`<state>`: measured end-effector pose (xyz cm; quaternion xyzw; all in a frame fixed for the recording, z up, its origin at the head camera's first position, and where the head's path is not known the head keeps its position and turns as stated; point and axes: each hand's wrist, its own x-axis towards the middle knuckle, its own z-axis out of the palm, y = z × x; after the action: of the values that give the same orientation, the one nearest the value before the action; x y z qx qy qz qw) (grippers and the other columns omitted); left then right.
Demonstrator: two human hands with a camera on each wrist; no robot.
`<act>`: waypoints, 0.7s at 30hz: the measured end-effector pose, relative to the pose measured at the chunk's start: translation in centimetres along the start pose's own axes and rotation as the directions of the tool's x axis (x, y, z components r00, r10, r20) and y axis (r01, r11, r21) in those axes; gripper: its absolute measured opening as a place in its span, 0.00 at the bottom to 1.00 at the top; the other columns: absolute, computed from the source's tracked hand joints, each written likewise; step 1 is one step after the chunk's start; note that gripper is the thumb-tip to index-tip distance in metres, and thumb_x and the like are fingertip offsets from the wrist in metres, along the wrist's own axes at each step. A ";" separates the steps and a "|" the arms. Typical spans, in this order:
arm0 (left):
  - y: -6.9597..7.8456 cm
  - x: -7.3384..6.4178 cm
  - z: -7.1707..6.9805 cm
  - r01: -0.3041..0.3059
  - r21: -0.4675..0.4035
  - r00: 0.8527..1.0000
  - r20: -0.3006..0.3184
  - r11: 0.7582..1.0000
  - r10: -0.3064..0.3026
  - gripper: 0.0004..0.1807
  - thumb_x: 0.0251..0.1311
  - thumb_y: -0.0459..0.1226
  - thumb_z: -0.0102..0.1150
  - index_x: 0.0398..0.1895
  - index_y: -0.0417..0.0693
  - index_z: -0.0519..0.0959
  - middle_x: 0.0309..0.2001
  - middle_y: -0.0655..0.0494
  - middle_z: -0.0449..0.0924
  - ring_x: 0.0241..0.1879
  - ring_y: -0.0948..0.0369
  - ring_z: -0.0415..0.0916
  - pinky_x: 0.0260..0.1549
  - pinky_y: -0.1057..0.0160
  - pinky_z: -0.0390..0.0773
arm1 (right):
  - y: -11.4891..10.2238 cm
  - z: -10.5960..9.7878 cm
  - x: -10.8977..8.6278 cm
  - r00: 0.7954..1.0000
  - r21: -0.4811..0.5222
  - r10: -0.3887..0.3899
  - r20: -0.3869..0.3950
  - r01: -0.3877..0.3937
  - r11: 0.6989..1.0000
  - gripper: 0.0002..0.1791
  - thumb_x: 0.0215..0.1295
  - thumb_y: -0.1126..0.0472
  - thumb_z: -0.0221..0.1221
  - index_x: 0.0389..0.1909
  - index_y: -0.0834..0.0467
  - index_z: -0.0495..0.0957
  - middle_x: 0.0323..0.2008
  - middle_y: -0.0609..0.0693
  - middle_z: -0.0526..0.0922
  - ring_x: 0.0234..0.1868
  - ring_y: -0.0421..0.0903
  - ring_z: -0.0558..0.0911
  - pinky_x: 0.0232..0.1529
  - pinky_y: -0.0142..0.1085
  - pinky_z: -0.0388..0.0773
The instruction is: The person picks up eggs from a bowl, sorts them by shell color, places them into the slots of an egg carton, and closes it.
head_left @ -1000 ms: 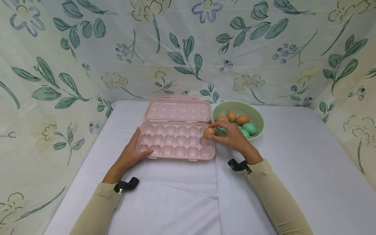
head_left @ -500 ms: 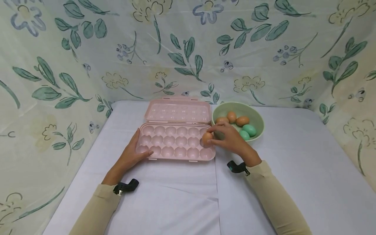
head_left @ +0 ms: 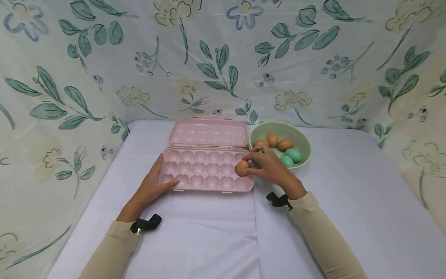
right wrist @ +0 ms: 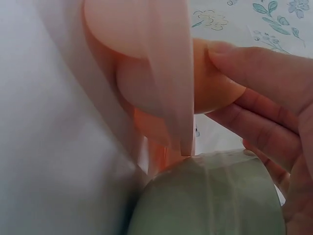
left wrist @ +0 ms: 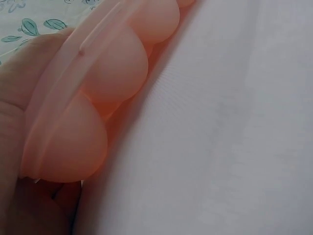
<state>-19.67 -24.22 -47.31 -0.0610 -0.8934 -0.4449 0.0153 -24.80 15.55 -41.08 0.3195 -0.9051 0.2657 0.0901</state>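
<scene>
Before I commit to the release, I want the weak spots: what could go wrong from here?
Slip: the brown egg is pinched in the right hand at the right-end cup of the middle row; if not fully seated, it might roll when released.

Bump: the green bowl sits close beside that hand, so withdrawing could knock it.

Tilt: the left hand grips only the left end of the pink egg tray; pressing hard might rock it.

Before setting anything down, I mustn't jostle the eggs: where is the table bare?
White cloth is bare right of the green bowl; also between left sleeve and right sleeve, in front of the pink tray. Crowded: the tray's right end, beside the bowl, where the right hand holds an egg.
</scene>
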 end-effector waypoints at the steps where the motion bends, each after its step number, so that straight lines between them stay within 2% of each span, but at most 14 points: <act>1: 0.0 0.0 0.0 0.001 -0.001 1.000 -0.001 1.000 -0.001 0.65 0.47 0.55 0.70 0.78 0.54 0.33 0.78 0.56 0.35 0.75 0.49 0.39 0.66 0.37 0.49 | -0.1 0.0 0.0 1.000 -0.007 -0.007 -0.002 0.007 1.000 0.20 0.50 0.51 0.73 0.45 0.52 0.85 0.46 0.50 0.79 0.56 0.49 0.68 0.54 0.49 0.70; 6: 0.1 0.0 -0.1 -0.013 -0.004 1.000 -0.004 1.000 0.013 0.65 0.47 0.55 0.70 0.78 0.53 0.33 0.78 0.55 0.35 0.75 0.49 0.39 0.66 0.37 0.50 | -0.2 0.1 0.1 0.999 -0.051 -0.040 -0.022 0.039 0.998 0.16 0.50 0.55 0.73 0.41 0.53 0.86 0.45 0.52 0.80 0.55 0.50 0.69 0.52 0.48 0.72; 14: 0.0 0.2 0.0 -0.037 -0.014 0.999 -0.018 0.999 0.036 0.64 0.47 0.53 0.70 0.78 0.53 0.34 0.78 0.56 0.36 0.75 0.50 0.40 0.66 0.37 0.51 | -0.1 0.4 0.3 0.997 -0.146 -0.077 -0.022 0.073 0.987 0.16 0.51 0.56 0.73 0.42 0.52 0.87 0.41 0.46 0.84 0.56 0.49 0.71 0.54 0.50 0.69; 21: 0.0 0.1 -0.1 -0.017 0.000 1.000 -0.017 1.000 0.017 0.66 0.46 0.55 0.71 0.78 0.52 0.34 0.78 0.54 0.36 0.75 0.49 0.39 0.67 0.38 0.49 | -0.4 0.6 0.2 0.999 -0.163 -0.049 -0.007 0.047 0.986 0.18 0.51 0.53 0.73 0.44 0.52 0.86 0.44 0.48 0.83 0.56 0.49 0.71 0.52 0.48 0.71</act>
<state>-19.75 -24.25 -47.26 -0.0649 -0.8926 -0.4453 0.0265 -24.67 14.87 -41.40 0.3312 -0.9153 0.1904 0.1274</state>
